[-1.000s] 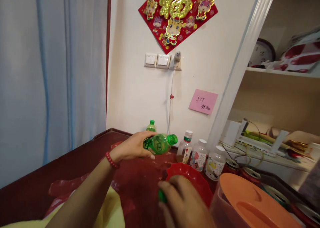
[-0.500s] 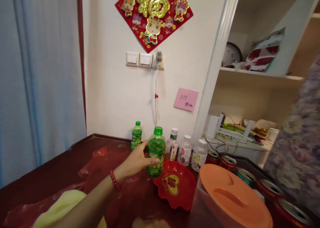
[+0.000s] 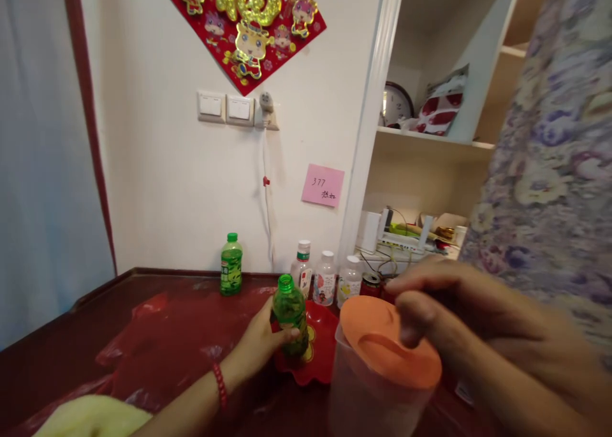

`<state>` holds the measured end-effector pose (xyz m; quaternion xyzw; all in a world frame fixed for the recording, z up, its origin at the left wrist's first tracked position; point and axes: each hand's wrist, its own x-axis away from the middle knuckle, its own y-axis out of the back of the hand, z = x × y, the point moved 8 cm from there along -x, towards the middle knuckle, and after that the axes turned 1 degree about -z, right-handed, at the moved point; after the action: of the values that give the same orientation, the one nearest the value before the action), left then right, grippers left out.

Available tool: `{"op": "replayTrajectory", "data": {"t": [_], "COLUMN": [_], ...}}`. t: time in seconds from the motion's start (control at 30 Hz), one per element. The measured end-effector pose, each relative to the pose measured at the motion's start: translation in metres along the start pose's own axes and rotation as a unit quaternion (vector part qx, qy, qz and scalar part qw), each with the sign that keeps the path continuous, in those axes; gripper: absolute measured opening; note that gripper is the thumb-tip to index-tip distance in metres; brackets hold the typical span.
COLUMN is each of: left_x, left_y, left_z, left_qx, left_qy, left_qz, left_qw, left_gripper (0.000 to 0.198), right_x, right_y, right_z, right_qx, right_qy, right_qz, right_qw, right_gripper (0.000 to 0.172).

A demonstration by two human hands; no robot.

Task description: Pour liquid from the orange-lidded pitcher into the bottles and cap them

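Observation:
My left hand (image 3: 261, 341) is wrapped round a small green bottle (image 3: 289, 314) and holds it upright over a red scalloped dish (image 3: 318, 360) on the dark red table. A red bead bracelet sits on that wrist. My right hand (image 3: 454, 316) is blurred and hovers just right of the orange lid (image 3: 382, 344) of a clear pitcher (image 3: 363, 402). Its fingers are curled together, and anything inside them is hidden.
A second green bottle (image 3: 231, 265) stands by the wall. Three small white-capped bottles (image 3: 325, 277) and a red can (image 3: 370, 284) line up behind the dish. Red plastic sheet (image 3: 157, 341) covers the table. Floral fabric (image 3: 549, 137) fills the right side. Cluttered shelves stand beyond.
The left hand brought the green bottle from tilted to upright and lowered it toward the red dish. The right hand rose into view beside the orange lid. The view swung right.

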<state>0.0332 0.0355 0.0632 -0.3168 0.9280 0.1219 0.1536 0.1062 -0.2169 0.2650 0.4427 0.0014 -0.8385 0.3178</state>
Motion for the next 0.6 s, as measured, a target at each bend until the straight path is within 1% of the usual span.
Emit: {"op": "replayTrajectory", "data": {"t": [0.07, 0.13, 0.2, 0.27, 0.3, 0.33, 0.4, 0.47, 0.53, 0.6], "left_x": [0.0, -0.001, -0.003, -0.005, -0.007, -0.008, -0.011, -0.014, -0.015, -0.016], "left_y": [0.001, 0.002, 0.003, 0.003, 0.003, 0.002, 0.0, -0.004, -0.007, -0.008], "left_z": [0.005, 0.009, 0.012, 0.014, 0.014, 0.014, 0.013, 0.012, 0.014, 0.017], "left_qx": [-0.029, -0.062, -0.092, -0.12, -0.133, -0.143, -0.151, -0.144, -0.131, -0.121], "left_qy": [0.007, 0.009, 0.01, 0.009, 0.007, 0.003, -0.005, -0.005, 0.004, 0.013], "left_qz": [-0.012, -0.021, -0.025, -0.023, -0.021, -0.018, -0.007, 0.009, 0.02, 0.028], "left_qw": [0.999, 0.998, 0.995, 0.992, 0.991, 0.99, 0.988, 0.99, 0.991, 0.992], "left_gripper": [0.071, 0.073, 0.073, 0.073, 0.074, 0.075, 0.075, 0.075, 0.076, 0.078], "right_x": [0.008, 0.019, 0.025, 0.034, 0.038, 0.043, 0.054, 0.065, 0.076, 0.086], "right_y": [0.036, 0.066, 0.079, 0.09, 0.092, 0.093, 0.083, 0.063, 0.04, 0.019], "right_z": [-0.028, -0.065, -0.099, -0.135, -0.15, -0.164, -0.186, -0.198, -0.205, -0.21], "right_qx": [0.028, 0.045, 0.059, 0.085, 0.087, 0.08, 0.031, -0.036, -0.114, -0.211], "right_qy": [-0.064, -0.134, -0.146, -0.175, -0.189, -0.203, -0.227, -0.247, -0.264, -0.284], "right_qz": [-0.091, -0.149, -0.118, -0.112, -0.103, -0.107, -0.093, -0.062, -0.037, -0.044], "right_qw": [0.993, 0.979, 0.98, 0.974, 0.973, 0.97, 0.969, 0.966, 0.957, 0.934], "right_gripper": [0.023, 0.03, 0.033, 0.037, 0.04, 0.042, 0.049, 0.052, 0.05, 0.047]}}
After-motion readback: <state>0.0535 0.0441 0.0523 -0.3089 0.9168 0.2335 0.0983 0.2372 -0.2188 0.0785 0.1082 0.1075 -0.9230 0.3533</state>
